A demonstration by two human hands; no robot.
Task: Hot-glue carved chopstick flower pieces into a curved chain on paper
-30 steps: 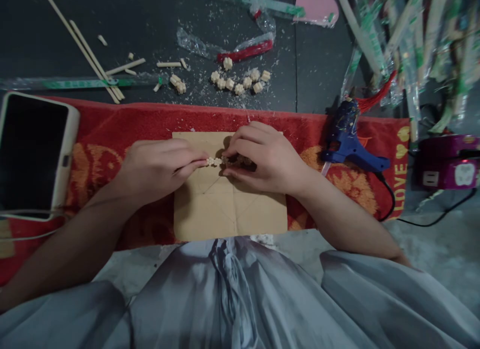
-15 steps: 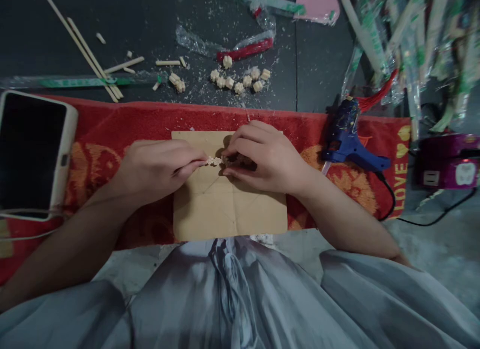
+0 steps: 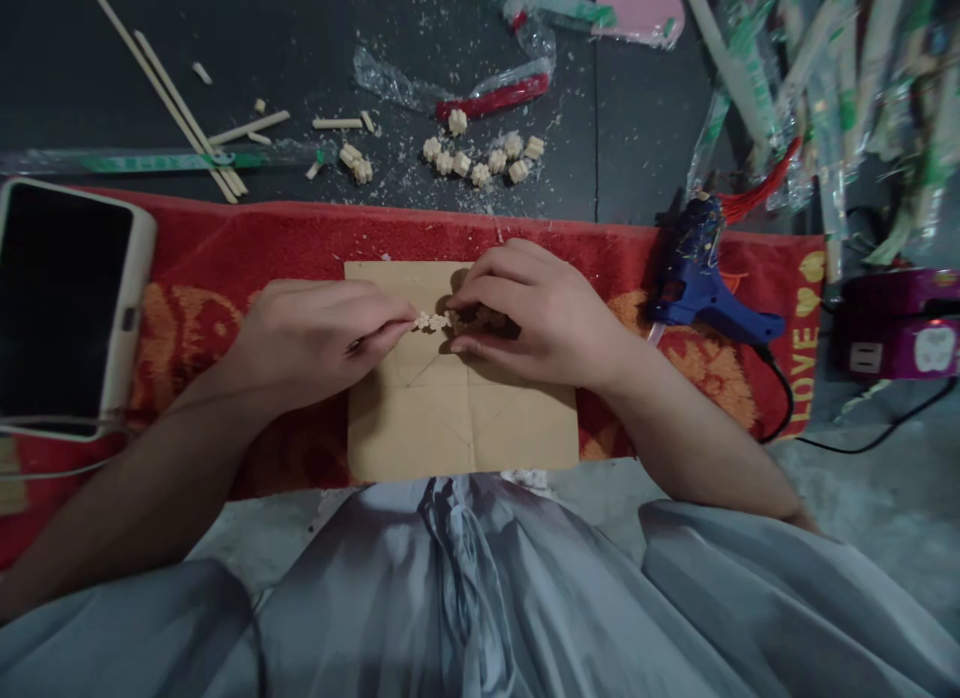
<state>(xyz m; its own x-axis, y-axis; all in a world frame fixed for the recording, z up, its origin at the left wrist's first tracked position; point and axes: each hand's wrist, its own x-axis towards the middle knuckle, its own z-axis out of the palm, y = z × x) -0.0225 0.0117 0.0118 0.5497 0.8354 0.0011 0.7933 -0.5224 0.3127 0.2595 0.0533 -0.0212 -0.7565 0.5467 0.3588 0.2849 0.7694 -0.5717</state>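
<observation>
A short chain of small pale flower-shaped pieces runs between my two hands, over a tan board with thin pencil lines. My left hand pinches the chain's left end between thumb and fingertips. From the right, my right hand curls around the other part of the chain, thumb below and fingers above. Its palm and fingers partly hide the pieces there.
A red towel lies under the board. Around it are a phone, a blue glue gun, a purple box with a cable, loose flower-shaped pieces, thin wooden sticks and plastic-wrapped bundles.
Both hands stay almost in place on the chain. The whole view has shifted very slightly.
</observation>
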